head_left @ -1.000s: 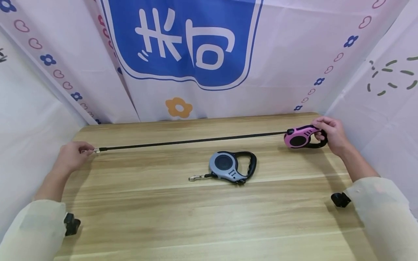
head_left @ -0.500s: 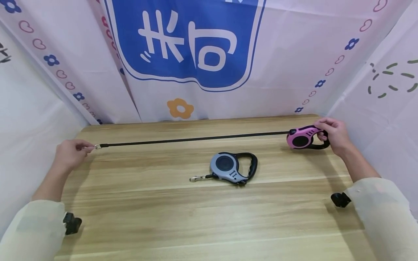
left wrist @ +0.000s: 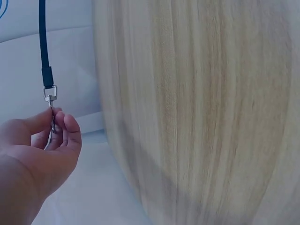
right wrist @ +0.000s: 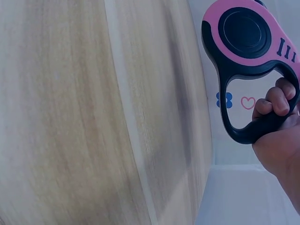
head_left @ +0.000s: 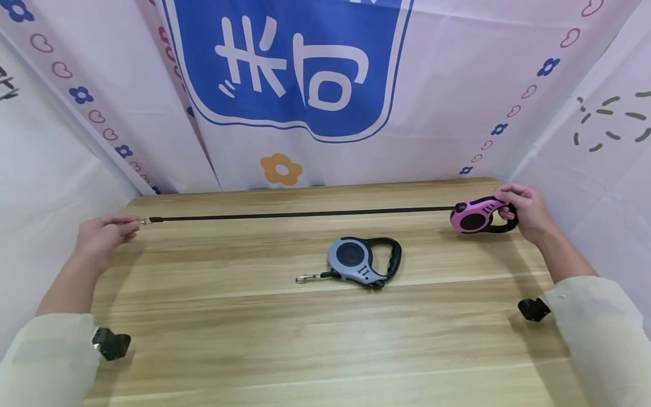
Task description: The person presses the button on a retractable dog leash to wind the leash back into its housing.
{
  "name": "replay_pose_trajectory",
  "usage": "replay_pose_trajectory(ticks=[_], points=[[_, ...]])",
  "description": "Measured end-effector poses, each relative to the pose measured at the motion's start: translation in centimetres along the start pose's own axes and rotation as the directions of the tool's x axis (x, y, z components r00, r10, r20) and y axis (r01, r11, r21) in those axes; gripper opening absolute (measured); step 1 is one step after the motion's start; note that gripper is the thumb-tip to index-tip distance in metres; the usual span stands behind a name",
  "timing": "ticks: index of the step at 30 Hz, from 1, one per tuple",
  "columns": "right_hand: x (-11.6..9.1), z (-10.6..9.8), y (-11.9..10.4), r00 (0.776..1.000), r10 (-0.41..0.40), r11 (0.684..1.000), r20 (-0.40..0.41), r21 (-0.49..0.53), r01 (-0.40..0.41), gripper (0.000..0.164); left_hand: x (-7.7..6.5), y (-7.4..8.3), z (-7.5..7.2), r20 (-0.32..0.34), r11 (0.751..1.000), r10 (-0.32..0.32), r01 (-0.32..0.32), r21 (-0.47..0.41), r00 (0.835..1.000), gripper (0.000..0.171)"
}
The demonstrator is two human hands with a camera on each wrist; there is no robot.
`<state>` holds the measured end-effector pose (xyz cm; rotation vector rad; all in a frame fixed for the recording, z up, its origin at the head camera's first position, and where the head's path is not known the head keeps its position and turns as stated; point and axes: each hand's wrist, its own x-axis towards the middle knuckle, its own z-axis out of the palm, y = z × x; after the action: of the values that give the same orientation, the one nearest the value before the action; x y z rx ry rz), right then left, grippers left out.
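Observation:
A pink and black retractable dog leash (head_left: 473,222) is held up at the right by my right hand (head_left: 526,210), whose fingers curl round its black handle (right wrist: 262,129). Its black strap (head_left: 305,214) stretches straight across to the left, above the table. There my left hand (head_left: 104,240) pinches the metal snap hook (left wrist: 50,96) between thumb and fingers; part of the hook is hidden by them. Between the hands, nearer the front, a grey-blue and black retractable leash (head_left: 351,257) lies on the table, its own snap hook (head_left: 307,278) pointing left.
The wooden table (head_left: 305,350) ends at a printed cloth backdrop (head_left: 432,113) behind, and white cloth walls (head_left: 46,147) stand on both sides. A small black camera (head_left: 112,343) is strapped at the left sleeve, another camera (head_left: 534,310) at the right.
My left hand has moved a little left and back with the snap hook. My right hand has shifted slightly right with the pink leash. The grey-blue leash stays where it lies.

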<state>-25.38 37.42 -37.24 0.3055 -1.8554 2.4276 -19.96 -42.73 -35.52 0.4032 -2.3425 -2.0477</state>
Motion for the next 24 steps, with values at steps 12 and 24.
replay_pose_trajectory(ticks=[12, 24], points=[[0.0, -0.2, 0.1, 0.998, -0.001, 1.0, 0.06, -0.014, 0.002, 0.025, -0.2, 0.8, 0.5, -0.037, 0.902, -0.046, 0.025, -0.43, 0.998, 0.043], [0.3, -0.2, 0.3, 0.996, 0.014, 0.997, 0.088, -0.081, -0.007, 0.037, -0.3, 1.1, 0.0, -0.06, 0.928, -0.107, 0.078, -0.364, 0.993, 0.046]])
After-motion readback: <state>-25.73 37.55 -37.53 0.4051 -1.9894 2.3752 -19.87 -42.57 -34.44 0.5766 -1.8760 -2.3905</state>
